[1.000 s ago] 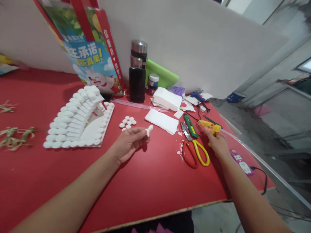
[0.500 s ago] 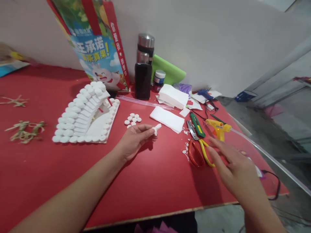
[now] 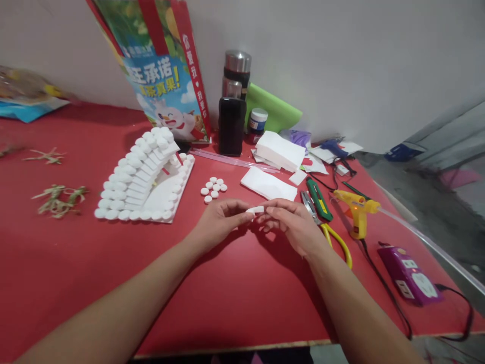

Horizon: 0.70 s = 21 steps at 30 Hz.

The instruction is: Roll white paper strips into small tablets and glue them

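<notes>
Over the red table, a small white piece (image 3: 258, 210), perhaps folded paper or soft clay, is pinched between both hands. The fingertips of my left hand (image 3: 224, 217) close on its left end. My right hand (image 3: 293, 222) grips the other end between thumb and fingers. Just beyond my left hand lie several round white discs (image 3: 215, 187). Farther left stands a white stepped model (image 3: 141, 177) edged with similar discs. Next to my right wrist are pruning shears (image 3: 341, 242), partly hidden by the hand, and a green utility knife (image 3: 319, 198).
A yellow glue gun (image 3: 356, 207) and purple power strip (image 3: 411, 275) sit on the right, with cords around them. Folded white sheets (image 3: 269, 184) lie behind the hands. At the back are a phone (image 3: 232, 126), a thermos (image 3: 238, 65) and a printed bag (image 3: 162, 76). Straw figures (image 3: 59, 199) lie left.
My right hand has come in from above the shears and glue gun to meet my left, and now grips the white piece too. The view has shifted slightly right.
</notes>
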Available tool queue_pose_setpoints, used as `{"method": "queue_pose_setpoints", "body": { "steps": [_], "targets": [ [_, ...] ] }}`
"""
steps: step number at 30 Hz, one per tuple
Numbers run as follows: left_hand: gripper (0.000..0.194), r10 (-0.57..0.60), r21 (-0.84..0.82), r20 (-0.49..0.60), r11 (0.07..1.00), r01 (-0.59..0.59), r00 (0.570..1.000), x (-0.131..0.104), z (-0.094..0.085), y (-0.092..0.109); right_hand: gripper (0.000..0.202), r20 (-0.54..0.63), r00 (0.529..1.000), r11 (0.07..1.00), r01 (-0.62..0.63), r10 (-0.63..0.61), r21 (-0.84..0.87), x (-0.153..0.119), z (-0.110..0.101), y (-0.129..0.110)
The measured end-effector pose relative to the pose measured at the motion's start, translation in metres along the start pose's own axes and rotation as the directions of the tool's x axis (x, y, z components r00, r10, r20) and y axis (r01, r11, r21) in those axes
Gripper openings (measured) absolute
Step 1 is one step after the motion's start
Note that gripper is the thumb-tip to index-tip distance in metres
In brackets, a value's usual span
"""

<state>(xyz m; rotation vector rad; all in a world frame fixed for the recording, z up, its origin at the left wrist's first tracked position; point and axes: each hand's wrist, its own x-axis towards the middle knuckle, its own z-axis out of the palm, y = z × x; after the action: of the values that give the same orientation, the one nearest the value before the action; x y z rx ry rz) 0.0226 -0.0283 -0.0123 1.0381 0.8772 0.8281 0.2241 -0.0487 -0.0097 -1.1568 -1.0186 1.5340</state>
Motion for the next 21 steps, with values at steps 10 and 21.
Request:
{"method": "queue_pose_setpoints", "body": {
  "steps": [10, 21],
  "targets": [
    [0.026, -0.019, 0.018, -0.041, 1.0, 0.02, 0.999, 0.003, 0.005, 0.002, 0.018, -0.012, 0.999, 0.997, 0.028, -0.029, -0.071, 0.0, 0.007, -0.004],
    [0.026, -0.013, 0.005, -0.066, 1.0, 0.013, 0.998, 0.0, 0.003, 0.0, 0.022, -0.061, 0.996, 0.998, -0.056, 0.057, 0.032, 0.001, 0.015, 0.006]
  ]
}}
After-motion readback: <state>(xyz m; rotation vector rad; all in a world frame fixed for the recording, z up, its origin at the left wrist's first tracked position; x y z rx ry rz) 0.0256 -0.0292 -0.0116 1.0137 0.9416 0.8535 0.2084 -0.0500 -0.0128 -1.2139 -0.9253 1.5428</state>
